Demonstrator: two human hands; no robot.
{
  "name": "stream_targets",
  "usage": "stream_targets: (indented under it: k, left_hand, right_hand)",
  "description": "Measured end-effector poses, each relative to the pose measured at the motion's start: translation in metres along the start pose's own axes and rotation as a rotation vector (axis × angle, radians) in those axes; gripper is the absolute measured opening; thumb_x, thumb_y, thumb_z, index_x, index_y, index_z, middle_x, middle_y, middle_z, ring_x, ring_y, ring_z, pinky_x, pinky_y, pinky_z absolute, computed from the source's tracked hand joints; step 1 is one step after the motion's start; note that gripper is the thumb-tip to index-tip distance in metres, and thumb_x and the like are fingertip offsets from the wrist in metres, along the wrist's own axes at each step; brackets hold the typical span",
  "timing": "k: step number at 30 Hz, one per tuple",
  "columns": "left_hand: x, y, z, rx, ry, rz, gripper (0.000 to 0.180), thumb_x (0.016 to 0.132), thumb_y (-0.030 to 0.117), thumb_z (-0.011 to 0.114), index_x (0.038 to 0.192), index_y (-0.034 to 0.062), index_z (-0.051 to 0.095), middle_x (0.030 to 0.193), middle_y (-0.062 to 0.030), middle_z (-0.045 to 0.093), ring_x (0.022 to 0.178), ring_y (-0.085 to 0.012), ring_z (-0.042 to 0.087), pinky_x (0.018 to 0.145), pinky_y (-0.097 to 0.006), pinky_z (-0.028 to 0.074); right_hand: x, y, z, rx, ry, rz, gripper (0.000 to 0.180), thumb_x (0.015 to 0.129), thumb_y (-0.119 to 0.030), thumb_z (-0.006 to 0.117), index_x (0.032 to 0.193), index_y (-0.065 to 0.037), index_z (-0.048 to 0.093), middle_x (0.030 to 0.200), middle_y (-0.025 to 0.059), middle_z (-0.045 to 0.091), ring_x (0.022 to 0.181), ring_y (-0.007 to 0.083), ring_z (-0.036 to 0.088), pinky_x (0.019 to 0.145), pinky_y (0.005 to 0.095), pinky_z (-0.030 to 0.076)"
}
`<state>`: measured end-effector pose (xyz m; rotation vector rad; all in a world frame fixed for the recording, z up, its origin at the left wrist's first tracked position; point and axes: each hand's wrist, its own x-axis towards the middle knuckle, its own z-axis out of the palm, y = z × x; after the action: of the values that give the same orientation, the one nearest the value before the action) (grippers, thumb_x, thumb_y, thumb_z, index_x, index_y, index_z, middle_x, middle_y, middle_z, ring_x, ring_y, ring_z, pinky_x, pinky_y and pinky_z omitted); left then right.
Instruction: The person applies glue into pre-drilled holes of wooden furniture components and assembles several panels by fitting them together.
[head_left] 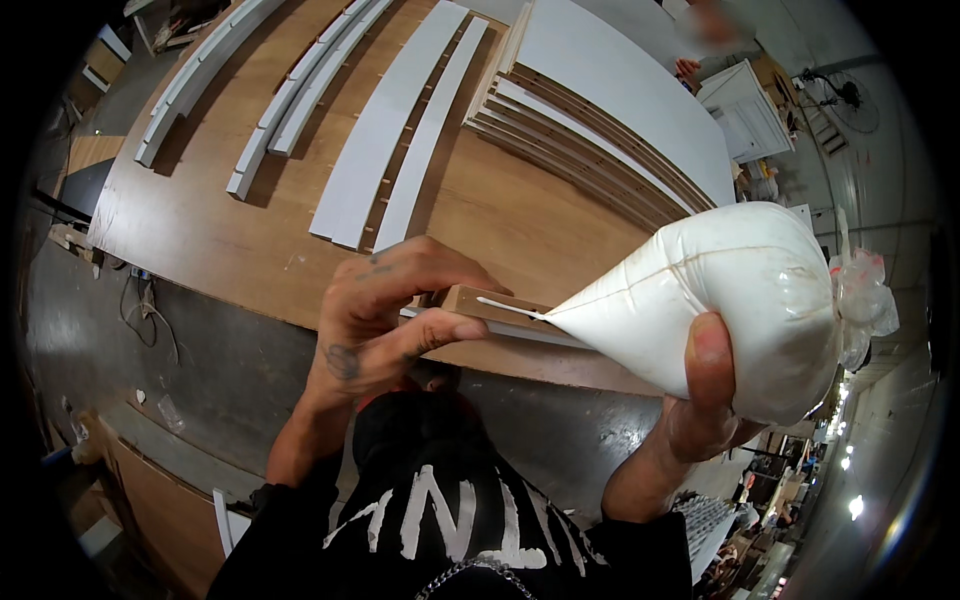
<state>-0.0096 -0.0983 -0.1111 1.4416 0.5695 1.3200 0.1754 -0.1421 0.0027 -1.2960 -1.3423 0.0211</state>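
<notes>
My right hand [700, 410] is closed round a full plastic bag of white glue [765, 285], thumb pressed against its near side. The bag tapers leftward to a fine tip, which sits at the brown edge of a narrow wooden board [468, 302]. A thin white line of glue [508, 307] lies along that edge, running from the tip toward my left hand. My left hand [375, 315] grips the board's left end between thumb and fingers. White shows on the board's side below the brown edge. The bag hides its right end.
A brown worktable [225, 240] carries several long white strips [395, 130] and a stack of white-topped panels [610, 75] at the back right. Beyond the stack a blurred person's hand [687, 67] shows. A cable [150, 310] lies on the grey floor at left.
</notes>
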Motion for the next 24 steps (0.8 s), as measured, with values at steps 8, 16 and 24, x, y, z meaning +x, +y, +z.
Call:
stream_targets:
  k: [8, 16, 24]
  left_hand:
    - [0.003, -0.003, 0.006, -0.032, 0.068, 0.027, 0.028, 0.073, 0.022, 0.070, 0.088, -0.0018, 0.066, 0.083, -0.0174, 0.067, 0.079, -0.0242, 0.065, 0.072, -0.034, 0.052]
    - [0.002, -0.010, 0.003, -0.091, 0.047, 0.039, 0.023, 0.071, 0.006, 0.070, 0.090, -0.0045, 0.066, 0.087, -0.0162, 0.067, 0.082, -0.0212, 0.062, 0.073, -0.032, 0.050]
    - [0.007, -0.010, 0.006, -0.061, 0.058, 0.076, 0.024, 0.074, 0.013, 0.068, 0.090, -0.0055, 0.065, 0.085, -0.0192, 0.067, 0.081, -0.0221, 0.062, 0.073, -0.032, 0.050]
  right_hand:
    - [0.001, 0.011, -0.016, -0.037, 0.023, 0.005, 0.086, 0.060, -0.017, 0.068, 0.135, 0.004, 0.032, 0.114, 0.0213, 0.054, 0.099, 0.0303, 0.059, 0.086, 0.0419, 0.051]
    - [0.002, 0.023, -0.032, -0.073, 0.050, 0.007, 0.084, 0.060, -0.016, 0.069, 0.133, 0.005, 0.034, 0.112, 0.0208, 0.055, 0.098, 0.0298, 0.059, 0.085, 0.0417, 0.051]
    - [0.004, 0.034, -0.047, -0.106, 0.088, 0.013, 0.081, 0.060, -0.015, 0.069, 0.132, 0.005, 0.036, 0.111, 0.0204, 0.056, 0.097, 0.0294, 0.060, 0.085, 0.0416, 0.052]
